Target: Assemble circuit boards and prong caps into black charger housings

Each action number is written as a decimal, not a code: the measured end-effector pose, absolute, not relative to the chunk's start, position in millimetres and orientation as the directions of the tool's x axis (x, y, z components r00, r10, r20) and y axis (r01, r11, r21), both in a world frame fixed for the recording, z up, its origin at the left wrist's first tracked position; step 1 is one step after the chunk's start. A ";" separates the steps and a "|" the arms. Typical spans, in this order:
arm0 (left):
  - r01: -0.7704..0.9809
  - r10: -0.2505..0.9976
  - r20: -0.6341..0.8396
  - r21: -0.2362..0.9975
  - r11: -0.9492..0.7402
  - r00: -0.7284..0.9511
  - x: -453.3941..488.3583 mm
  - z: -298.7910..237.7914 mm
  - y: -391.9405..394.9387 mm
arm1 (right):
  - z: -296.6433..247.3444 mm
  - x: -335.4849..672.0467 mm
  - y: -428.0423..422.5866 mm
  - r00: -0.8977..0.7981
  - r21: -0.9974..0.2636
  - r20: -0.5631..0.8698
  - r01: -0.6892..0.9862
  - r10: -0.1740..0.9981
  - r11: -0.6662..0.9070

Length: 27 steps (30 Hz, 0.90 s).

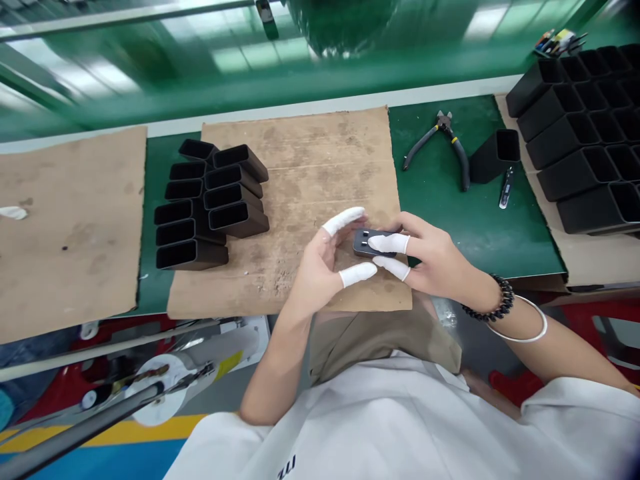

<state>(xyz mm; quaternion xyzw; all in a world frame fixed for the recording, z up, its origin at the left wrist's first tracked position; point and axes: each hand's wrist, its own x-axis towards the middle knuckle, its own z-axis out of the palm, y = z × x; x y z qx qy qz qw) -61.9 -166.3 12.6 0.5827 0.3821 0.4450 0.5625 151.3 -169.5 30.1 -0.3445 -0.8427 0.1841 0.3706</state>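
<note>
My right hand (425, 253), with white finger cots on two fingers, holds a small black rectangular housing (361, 244) over the cardboard's front part. The face of the housing turned to me shows a few small slots or pins, too small to make out. Just left of it is my left hand (330, 260), its capped thumb and index finger spread apart with a gap between them. No hold of the left hand on the housing shows. Several hollow black rectangular tubes (245, 222) lie grouped on the cardboard to the left.
Diagonal cutters (443, 137), a single black tube (487, 163) and a small nail clipper (507, 188) lie on the green mat (425, 207) at right. Rows of black tubes (570, 153) stand at far right. Cardboard (320, 160) covers the bench before me.
</note>
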 end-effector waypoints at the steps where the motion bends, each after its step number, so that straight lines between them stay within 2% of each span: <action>1: -0.064 0.948 0.138 0.990 -0.125 0.286 -64.9 12.1 -169.1 | 31.7 152.1 -171.6 -0.490 -0.552 0.501 0.454 0.714 0.699; 6: 0.008 0.956 0.257 0.965 -0.260 0.142 -78.5 13.2 -183.6 | 26.7 149.6 -189.0 -0.365 -0.549 0.545 0.525 0.754 0.651; 9: 0.086 0.959 0.262 0.959 -0.272 0.108 -78.9 13.6 -189.8 | 16.7 144.1 -191.9 -0.395 -0.543 0.491 0.558 0.776 0.627; 11: 0.151 0.963 0.239 0.955 -0.257 0.126 -74.8 12.8 -193.4 | 14.7 140.8 -189.3 -0.376 -0.613 0.420 0.553 0.826 0.564; 13: 0.207 0.962 0.223 0.945 -0.253 0.157 -67.2 11.7 -197.1 | 17.2 137.8 -186.5 -0.271 -0.783 0.339 0.449 0.901 0.430; 15: 0.239 0.954 0.248 0.929 -0.283 0.167 -57.0 11.1 -201.0 | 22.5 134.0 -186.1 -0.131 -0.963 0.173 0.187 0.976 0.196; 16: 0.249 0.946 0.286 0.915 -0.318 0.155 -51.4 11.3 -202.9 | 25.5 131.9 -187.0 -0.093 -0.999 0.046 0.020 0.995 0.048; 18: 0.272 0.914 0.392 0.873 -0.404 0.102 -41.2 12.8 -205.5 | 31.2 127.7 -190.2 -0.150 -0.935 -0.215 -0.253 0.965 -0.248; 19: 0.290 0.899 0.433 0.854 -0.433 0.066 -37.1 14.3 -206.1 | 33.7 126.0 -191.8 -0.226 -0.869 -0.310 -0.328 0.923 -0.372; 21: 0.330 0.887 0.462 0.837 -0.436 0.003 -31.9 18.3 -205.7 | 37.4 123.9 -193.7 -0.367 -0.758 -0.393 -0.390 0.843 -0.523; 24: 0.354 0.909 0.415 0.857 -0.376 -0.040 -30.8 26.8 -203.0 | 38.4 124.6 -191.4 -0.436 -0.728 -0.381 -0.402 0.815 -0.555; 27: 0.322 0.915 0.402 0.870 -0.373 -0.028 -32.4 36.1 -202.1 | 36.2 128.4 -185.3 -0.366 -0.768 -0.384 -0.384 0.848 -0.513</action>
